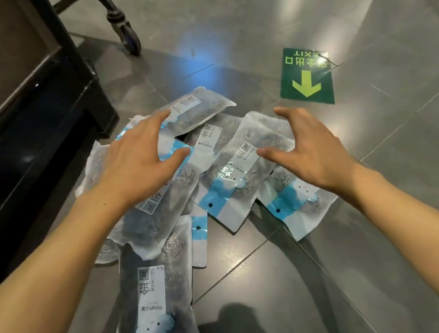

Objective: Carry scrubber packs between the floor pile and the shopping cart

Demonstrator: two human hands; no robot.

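A black shelf base [33, 108] is seen left of the left hand [138, 161], which is spread over a heap of steel-scourer packets [160, 218]. The right hand [304, 150], fingers spread, is held above another packet [243, 162]; beyond it a green exit sticker [306, 76] is stuck to the floor.

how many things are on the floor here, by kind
scourer packets: about 9, overlapping in a pile, so the count is uncertain
green exit floor sticker: 1
cart wheel: 1
total: about 11
left hand and right hand spread open over the pile.
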